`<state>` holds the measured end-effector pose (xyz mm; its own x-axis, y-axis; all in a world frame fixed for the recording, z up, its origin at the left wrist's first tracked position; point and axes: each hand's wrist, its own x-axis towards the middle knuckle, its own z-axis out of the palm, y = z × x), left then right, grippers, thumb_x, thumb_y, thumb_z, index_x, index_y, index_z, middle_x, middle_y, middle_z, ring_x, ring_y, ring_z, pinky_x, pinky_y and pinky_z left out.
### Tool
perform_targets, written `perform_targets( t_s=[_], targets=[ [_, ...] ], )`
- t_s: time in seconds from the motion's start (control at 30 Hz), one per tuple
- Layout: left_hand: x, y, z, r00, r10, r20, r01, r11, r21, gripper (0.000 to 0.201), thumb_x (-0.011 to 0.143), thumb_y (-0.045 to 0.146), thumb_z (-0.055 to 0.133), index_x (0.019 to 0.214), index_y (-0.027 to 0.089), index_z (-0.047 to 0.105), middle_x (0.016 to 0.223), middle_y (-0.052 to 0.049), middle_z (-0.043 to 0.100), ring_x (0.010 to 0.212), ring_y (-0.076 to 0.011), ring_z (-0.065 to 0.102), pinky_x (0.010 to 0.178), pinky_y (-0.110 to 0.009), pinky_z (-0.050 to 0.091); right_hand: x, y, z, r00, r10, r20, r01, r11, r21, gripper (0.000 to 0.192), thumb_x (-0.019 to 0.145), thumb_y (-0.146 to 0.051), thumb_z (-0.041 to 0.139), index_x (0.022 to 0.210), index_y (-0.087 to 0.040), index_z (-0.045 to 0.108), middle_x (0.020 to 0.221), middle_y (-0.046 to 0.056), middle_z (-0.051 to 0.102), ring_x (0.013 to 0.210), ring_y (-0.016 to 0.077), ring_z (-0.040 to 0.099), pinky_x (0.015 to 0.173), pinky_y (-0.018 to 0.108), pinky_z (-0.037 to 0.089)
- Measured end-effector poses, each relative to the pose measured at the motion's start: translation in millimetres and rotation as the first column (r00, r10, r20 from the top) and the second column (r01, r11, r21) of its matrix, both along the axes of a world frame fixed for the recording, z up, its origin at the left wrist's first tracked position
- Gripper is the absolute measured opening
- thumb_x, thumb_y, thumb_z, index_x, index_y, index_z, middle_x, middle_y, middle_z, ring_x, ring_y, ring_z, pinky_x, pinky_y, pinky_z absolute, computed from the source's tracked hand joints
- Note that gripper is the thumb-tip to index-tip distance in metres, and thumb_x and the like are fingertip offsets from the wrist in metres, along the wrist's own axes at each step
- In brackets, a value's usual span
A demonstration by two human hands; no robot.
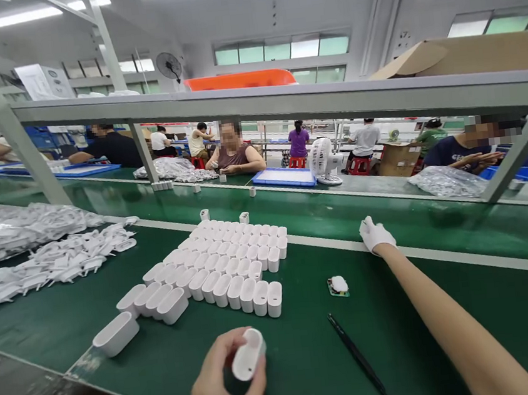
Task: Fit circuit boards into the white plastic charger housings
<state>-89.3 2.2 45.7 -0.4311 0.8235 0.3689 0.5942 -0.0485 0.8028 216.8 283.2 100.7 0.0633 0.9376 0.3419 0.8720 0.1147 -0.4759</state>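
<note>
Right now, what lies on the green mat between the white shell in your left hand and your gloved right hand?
In the head view, a small circuit board with a white piece on top; otherwise bare mat.

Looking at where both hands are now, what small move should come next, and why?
Probably draw the right hand back from the white line toward the small circuit board on the green table. The left hand holds one white shell, open end up and apparently empty. The right hand is stretched far away, gloved, and seems to hold nothing. The board lies loose, nearer than the black tweezers.

Bright overhead tube lights (pixel 18 18), wide-angle edge warp, sharp
</note>
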Motion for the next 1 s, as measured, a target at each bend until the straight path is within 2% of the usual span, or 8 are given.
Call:
perform_targets(
  t_s=[0.1,0.27,0.4,0.53,0.6,0.7,0.83,1.0],
  targets=[
    [25,13,-6.8,0.993,-0.091,0.079,0.099,0.989,-0.107,0.041,0.076,0.036,0.057,0.115,0.024,0.051,0.094,-0.005,0.063,0.068,-0.0188,0.06,0.062,-0.029,0.051,-17,-17,-7.7,0.985,0.175,0.006,-0.175,0.985,0.0,0.047,0.089,-0.035,0.044,0.13,-0.014,0.05,0.135,0.02,0.045,0.12,0.0337,0.048,0.09,0.042,0.041],
    [24,13,-8.2,0.949,-0.282,0.14,0.309,0.918,-0.248,0.078,0.068,0.022,0.066,0.139,0.033,0.035,0.124,-0.008,0.055,0.097,-0.0255,0.059,0.07,-0.03,0.052,-28,-80,-46.4,0.849,0.528,0.008,-0.52,0.838,-0.166,0.055,0.072,-0.035,0.067,0.126,-0.028,0.057,0.124,0.004,0.06,0.115,0.0259,0.055,0.097,0.037,0.044],
    [15,9,-2.4,0.885,-0.414,0.213,0.459,0.85,-0.257,0.067,0.079,0.018,0.056,0.14,0.036,0.033,0.124,-0.007,0.056,0.101,-0.0212,0.059,0.08,-0.03,0.052,-26,-110,-66.9,0.879,0.468,-0.091,-0.476,0.87,-0.125,0.041,0.076,-0.028,0.06,0.117,-0.025,0.061,0.11,0.005,0.066,0.105,0.0249,0.06,0.096,0.042,0.045],
    [21,12,-5.2,0.92,-0.364,0.143,0.391,0.856,-0.337,0.062,0.067,0.018,0.074,0.125,0.032,0.055,0.106,-0.005,0.063,0.089,-0.0234,0.062,0.074,-0.032,0.055,-38,-135,-45.8,0.888,0.338,-0.312,-0.402,0.9,-0.17,0.04,0.068,-0.027,0.07,0.106,-0.022,0.06,0.095,0.004,0.069,0.085,0.0215,0.066,0.081,0.037,0.054],
    [22,12,-7.4,0.898,-0.428,0.097,0.436,0.842,-0.318,0.06,0.072,0.018,0.07,0.128,0.032,0.052,0.117,-0.005,0.061,0.105,-0.0271,0.058,0.082,-0.035,0.054,-48,-155,-27.3,0.823,0.368,-0.433,-0.466,0.873,-0.146,0.037,0.067,-0.026,0.072,0.102,-0.021,0.06,0.094,0.005,0.069,0.079,0.0192,0.066,0.076,0.034,0.056],
    [17,10,-5.5,0.85,-0.518,0.09,0.52,0.802,-0.293,0.067,0.083,0.015,0.05,0.142,0.036,0.027,0.14,-0.004,0.044,0.123,-0.0242,0.048,0.096,-0.038,0.047,-61,-185,-7.7,0.656,0.476,-0.586,-0.62,0.782,-0.059,0.031,0.069,-0.022,0.072,0.098,-0.021,0.063,0.106,0.007,0.065,0.084,0.0181,0.066,0.075,0.03,0.057],
    [15,5,4.3,0.896,-0.436,0.089,0.443,0.86,-0.253,0.08,0.08,0.013,0.046,0.146,0.036,0.007,0.148,-0.004,0.032,0.131,-0.0251,0.039,0.1,-0.041,0.044,-71,-198,-11.0,0.566,0.508,-0.649,-0.715,0.695,-0.08,0.024,0.071,-0.018,0.069,0.095,-0.022,0.066,0.104,0.007,0.063,0.085,0.0188,0.066,0.071,0.029,0.057],
    [45,-3,2.1,0.974,-0.204,0.1,0.227,0.9,-0.372,0.078,0.073,0.033,0.069,0.139,0.038,0.028,0.142,-0.006,0.041,0.126,-0.0361,0.042,0.086,-0.048,0.053,-72,-195,-25.4,0.596,0.331,-0.732,-0.634,0.753,-0.176,0.038,0.067,-0.023,0.076,0.102,-0.02,0.062,0.096,0.008,0.068,0.079,0.02,0.067,0.074,0.035,0.057]
  ],
)
